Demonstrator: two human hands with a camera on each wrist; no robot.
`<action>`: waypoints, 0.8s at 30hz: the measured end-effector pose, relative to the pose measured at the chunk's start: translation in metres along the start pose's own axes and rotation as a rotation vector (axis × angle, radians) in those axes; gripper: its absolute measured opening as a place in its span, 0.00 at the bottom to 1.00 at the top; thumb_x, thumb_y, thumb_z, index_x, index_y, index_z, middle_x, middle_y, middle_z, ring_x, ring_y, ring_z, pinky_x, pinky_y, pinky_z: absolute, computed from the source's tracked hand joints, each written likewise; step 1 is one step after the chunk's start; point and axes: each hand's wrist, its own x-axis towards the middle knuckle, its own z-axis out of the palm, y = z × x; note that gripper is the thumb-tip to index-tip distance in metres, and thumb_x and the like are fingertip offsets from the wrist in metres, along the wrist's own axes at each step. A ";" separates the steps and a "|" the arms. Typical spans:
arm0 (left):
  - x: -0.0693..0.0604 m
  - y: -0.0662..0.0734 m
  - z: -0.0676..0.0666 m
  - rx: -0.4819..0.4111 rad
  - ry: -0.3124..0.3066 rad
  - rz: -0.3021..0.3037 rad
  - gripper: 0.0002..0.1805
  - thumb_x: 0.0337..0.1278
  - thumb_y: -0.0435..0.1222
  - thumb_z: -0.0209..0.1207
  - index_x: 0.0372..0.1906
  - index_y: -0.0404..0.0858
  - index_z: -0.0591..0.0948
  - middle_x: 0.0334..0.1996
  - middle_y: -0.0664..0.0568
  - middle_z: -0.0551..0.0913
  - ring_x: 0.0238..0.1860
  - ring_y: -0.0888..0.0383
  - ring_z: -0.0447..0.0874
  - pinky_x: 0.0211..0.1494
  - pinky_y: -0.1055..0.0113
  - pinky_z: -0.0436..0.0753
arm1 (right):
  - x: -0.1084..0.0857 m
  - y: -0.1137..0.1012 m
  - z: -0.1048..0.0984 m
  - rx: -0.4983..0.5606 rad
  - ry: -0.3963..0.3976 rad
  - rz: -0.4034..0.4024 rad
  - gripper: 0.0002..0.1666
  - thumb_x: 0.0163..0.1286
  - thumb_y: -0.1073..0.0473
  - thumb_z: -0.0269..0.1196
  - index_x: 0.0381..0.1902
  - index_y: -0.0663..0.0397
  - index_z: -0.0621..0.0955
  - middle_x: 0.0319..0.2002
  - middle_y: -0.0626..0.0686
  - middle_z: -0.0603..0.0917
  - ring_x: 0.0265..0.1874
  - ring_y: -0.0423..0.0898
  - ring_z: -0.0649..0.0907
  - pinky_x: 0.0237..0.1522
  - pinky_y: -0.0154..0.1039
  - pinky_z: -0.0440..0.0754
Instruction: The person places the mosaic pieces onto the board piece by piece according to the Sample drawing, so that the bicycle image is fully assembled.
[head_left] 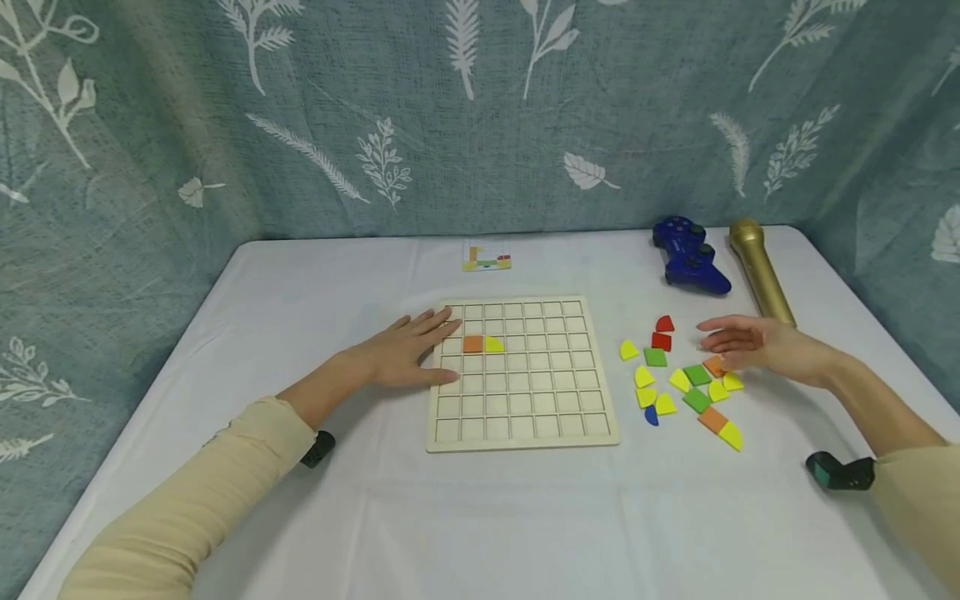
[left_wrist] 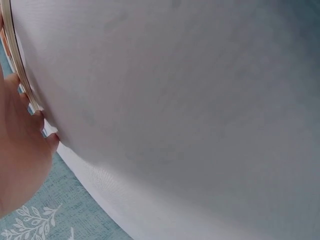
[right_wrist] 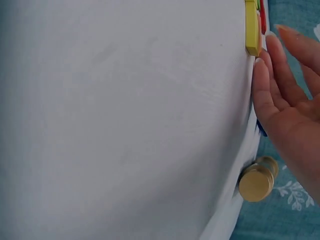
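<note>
My left hand (head_left: 408, 348), fingers spread, rests on the left edge of a pale wooden grid board (head_left: 525, 425). On the board an orange square tile (head_left: 473, 344) sits beside a yellow quarter-round tile (head_left: 494, 344). At the right, my right hand (head_left: 772, 350) hovers over the loose tiles with its fingers loosely bent and nothing held. Closest to its thumb is another orange square tile (head_left: 714, 365), partly covered by the hand. In the right wrist view, a yellow tile (right_wrist: 252, 30) stands near the fingertips.
Around the right hand lie green squares (head_left: 697, 400), red tiles (head_left: 662, 341), a blue piece (head_left: 652, 415) and several yellow quarter-rounds. Behind are a blue game controller (head_left: 690, 258) and a gold microphone (head_left: 761, 271). A small pattern card (head_left: 487, 257) lies beyond the board.
</note>
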 end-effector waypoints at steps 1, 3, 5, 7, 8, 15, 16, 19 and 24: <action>0.000 0.000 0.000 0.004 0.000 0.000 0.51 0.55 0.72 0.42 0.77 0.50 0.43 0.76 0.53 0.37 0.74 0.51 0.33 0.73 0.50 0.39 | -0.001 0.000 0.000 -0.012 -0.008 -0.009 0.35 0.65 0.66 0.62 0.68 0.67 0.64 0.60 0.67 0.71 0.49 0.35 0.78 0.49 0.30 0.77; 0.001 -0.001 0.000 0.009 0.000 0.000 0.51 0.55 0.72 0.42 0.77 0.50 0.43 0.76 0.53 0.37 0.74 0.51 0.33 0.73 0.50 0.39 | -0.002 0.000 0.002 -0.036 -0.024 -0.033 0.35 0.64 0.67 0.63 0.67 0.67 0.65 0.61 0.68 0.70 0.50 0.34 0.77 0.50 0.29 0.76; 0.001 -0.002 0.001 0.013 -0.003 -0.005 0.51 0.55 0.72 0.42 0.77 0.50 0.42 0.76 0.53 0.36 0.74 0.51 0.32 0.73 0.50 0.39 | -0.002 0.000 0.003 -0.066 -0.024 -0.054 0.35 0.63 0.67 0.64 0.66 0.66 0.67 0.62 0.67 0.70 0.52 0.35 0.77 0.51 0.27 0.74; 0.001 -0.002 0.001 0.010 -0.003 -0.006 0.51 0.56 0.71 0.42 0.77 0.50 0.42 0.76 0.53 0.36 0.74 0.51 0.32 0.73 0.50 0.38 | -0.001 -0.001 0.005 -0.114 -0.012 -0.069 0.34 0.62 0.67 0.65 0.65 0.64 0.68 0.61 0.65 0.72 0.53 0.39 0.76 0.52 0.27 0.73; 0.001 -0.002 0.001 0.006 -0.002 -0.005 0.51 0.56 0.71 0.43 0.77 0.50 0.43 0.76 0.53 0.36 0.74 0.51 0.32 0.73 0.49 0.38 | 0.000 -0.001 0.006 -0.142 -0.002 -0.074 0.34 0.62 0.67 0.66 0.65 0.63 0.69 0.60 0.64 0.73 0.53 0.42 0.76 0.51 0.26 0.73; -0.002 0.000 0.000 -0.001 0.002 0.005 0.50 0.57 0.70 0.44 0.77 0.49 0.43 0.76 0.53 0.36 0.74 0.51 0.32 0.73 0.50 0.38 | 0.007 -0.002 0.011 -0.269 0.084 -0.092 0.33 0.59 0.72 0.65 0.63 0.66 0.71 0.52 0.61 0.78 0.48 0.49 0.76 0.46 0.27 0.76; -0.002 0.000 -0.001 -0.003 0.003 0.006 0.50 0.58 0.69 0.44 0.77 0.49 0.44 0.76 0.53 0.36 0.74 0.51 0.32 0.73 0.50 0.38 | 0.008 -0.002 0.011 -0.268 0.094 -0.093 0.32 0.59 0.73 0.65 0.63 0.66 0.71 0.52 0.61 0.78 0.47 0.47 0.76 0.46 0.26 0.76; -0.003 0.001 -0.001 -0.006 0.006 0.010 0.49 0.58 0.68 0.44 0.77 0.49 0.44 0.76 0.53 0.37 0.74 0.51 0.32 0.73 0.51 0.38 | 0.008 -0.002 0.011 -0.260 0.109 -0.100 0.31 0.58 0.76 0.64 0.61 0.68 0.72 0.50 0.62 0.78 0.45 0.43 0.77 0.45 0.27 0.77; -0.002 0.002 -0.001 0.002 0.006 0.013 0.49 0.59 0.69 0.43 0.77 0.48 0.44 0.76 0.53 0.37 0.74 0.51 0.33 0.73 0.51 0.38 | 0.006 -0.005 0.011 -0.277 0.125 -0.075 0.30 0.59 0.74 0.64 0.61 0.67 0.73 0.48 0.61 0.79 0.44 0.48 0.77 0.42 0.29 0.78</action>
